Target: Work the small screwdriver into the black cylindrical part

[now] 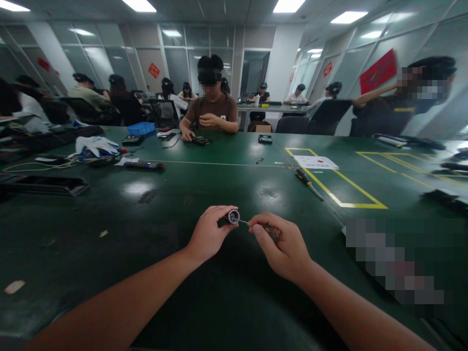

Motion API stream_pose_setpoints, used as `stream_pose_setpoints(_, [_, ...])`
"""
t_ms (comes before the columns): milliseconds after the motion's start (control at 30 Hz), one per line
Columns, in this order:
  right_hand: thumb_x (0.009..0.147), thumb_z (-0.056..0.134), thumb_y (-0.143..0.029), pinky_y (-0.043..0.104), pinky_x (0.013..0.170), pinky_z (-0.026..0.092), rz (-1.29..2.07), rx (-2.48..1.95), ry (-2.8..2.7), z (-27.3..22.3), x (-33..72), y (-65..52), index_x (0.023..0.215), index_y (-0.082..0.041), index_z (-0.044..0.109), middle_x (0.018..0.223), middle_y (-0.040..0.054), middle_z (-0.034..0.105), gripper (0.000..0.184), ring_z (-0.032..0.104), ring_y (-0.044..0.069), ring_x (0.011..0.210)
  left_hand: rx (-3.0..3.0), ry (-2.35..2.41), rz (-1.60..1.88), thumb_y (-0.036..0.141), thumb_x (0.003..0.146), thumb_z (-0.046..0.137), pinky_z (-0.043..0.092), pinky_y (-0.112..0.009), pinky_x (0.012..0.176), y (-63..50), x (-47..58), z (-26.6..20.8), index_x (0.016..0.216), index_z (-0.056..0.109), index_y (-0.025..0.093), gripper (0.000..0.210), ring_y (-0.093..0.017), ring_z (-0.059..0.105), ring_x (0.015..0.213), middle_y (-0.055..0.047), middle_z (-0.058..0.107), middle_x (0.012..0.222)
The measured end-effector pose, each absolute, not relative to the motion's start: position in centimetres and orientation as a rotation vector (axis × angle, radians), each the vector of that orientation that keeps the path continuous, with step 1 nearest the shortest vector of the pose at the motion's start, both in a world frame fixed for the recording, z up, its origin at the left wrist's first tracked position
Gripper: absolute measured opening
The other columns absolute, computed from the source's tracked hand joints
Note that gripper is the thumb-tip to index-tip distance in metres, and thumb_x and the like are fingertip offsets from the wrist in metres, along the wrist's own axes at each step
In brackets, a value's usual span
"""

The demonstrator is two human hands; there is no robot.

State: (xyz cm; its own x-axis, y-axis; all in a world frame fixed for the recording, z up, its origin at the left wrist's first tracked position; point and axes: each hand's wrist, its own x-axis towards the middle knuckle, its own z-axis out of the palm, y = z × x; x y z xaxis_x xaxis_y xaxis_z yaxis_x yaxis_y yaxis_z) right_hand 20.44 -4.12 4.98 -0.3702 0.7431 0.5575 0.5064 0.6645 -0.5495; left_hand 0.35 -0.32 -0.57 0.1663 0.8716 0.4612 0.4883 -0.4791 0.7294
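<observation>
Just above the green table, my left hand (208,234) grips a small round part (234,216) with a pale metallic rim, its open end facing me. What kind of part it is, I cannot make out. My right hand (283,243) is closed around the amber handle of a small screwdriver (272,231). The thin shaft points left, and its tip reaches the rim of the round part. Fingers cover the part's left side and much of the screwdriver's handle.
On the green table (164,292) lie a yellow-and-black screwdriver (309,184), a paper sheet (316,163), a dark pen-like tool (144,165), white gloves (95,146) and a blue tray (141,128). Across the table a person (212,109) handles a dark device (200,140).
</observation>
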Motion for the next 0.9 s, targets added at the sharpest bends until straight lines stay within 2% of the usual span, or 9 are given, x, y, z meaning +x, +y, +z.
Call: stream_pose_setpoints(900, [0.096, 0.055, -0.019, 0.027, 0.065, 0.049, 0.348, -0.954, -2.035, 4.77, 20.41, -4.01, 0.096, -0.020, 0.068, 0.083, 0.0023, 0.073, 0.014, 0.068, 0.015, 0.070, 2.063, 1.271, 1.216, 0.018, 0.082, 0.079, 0.049, -0.043, 0.104, -0.45, 0.42, -0.54, 0.120, 0.072, 0.025, 0.039, -0.023, 0.064, 0.115, -0.004, 0.074, 0.120])
